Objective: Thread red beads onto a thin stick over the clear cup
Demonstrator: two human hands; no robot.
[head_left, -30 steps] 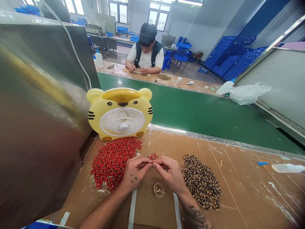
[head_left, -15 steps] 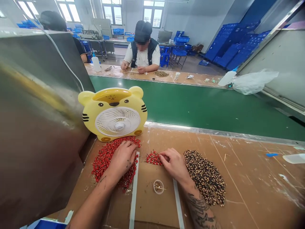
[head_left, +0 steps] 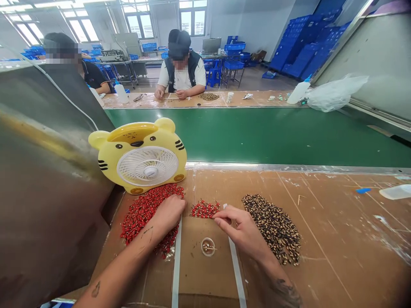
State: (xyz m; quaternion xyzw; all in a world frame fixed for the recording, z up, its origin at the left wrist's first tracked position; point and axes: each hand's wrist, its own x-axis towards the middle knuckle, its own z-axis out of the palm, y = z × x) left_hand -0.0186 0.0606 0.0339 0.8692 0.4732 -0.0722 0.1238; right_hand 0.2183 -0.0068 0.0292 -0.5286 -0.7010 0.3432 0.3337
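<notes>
Seen from a head-worn camera, a person's two bare hands work at a brown tabletop [head_left: 321,239]. The left hand [head_left: 171,211] lies over the right side of a large heap of small red pieces [head_left: 138,218]; its fingertips are hidden, so I cannot tell whether they are spread or pinching anything. The right hand [head_left: 241,224] has its thumb and forefinger close together at the right edge of a smaller cluster of red pieces [head_left: 204,209], which sits between the hands; whether a piece is pinched there is too small to tell. Nearer the viewer, a small clear round cup [head_left: 202,248] with a thin pale stick [head_left: 211,248] stands on a cardboard panel [head_left: 208,278] between two white tape strips [head_left: 236,269]. Right of the right hand spreads a heap of black-and-tan pieces [head_left: 272,229]. A yellow tiger-faced fan [head_left: 107,164] stands behind the large red heap. Beyond a green belt [head_left: 257,134], a co-worker in a dark cap [head_left: 178,45] sits facing this way.
</notes>
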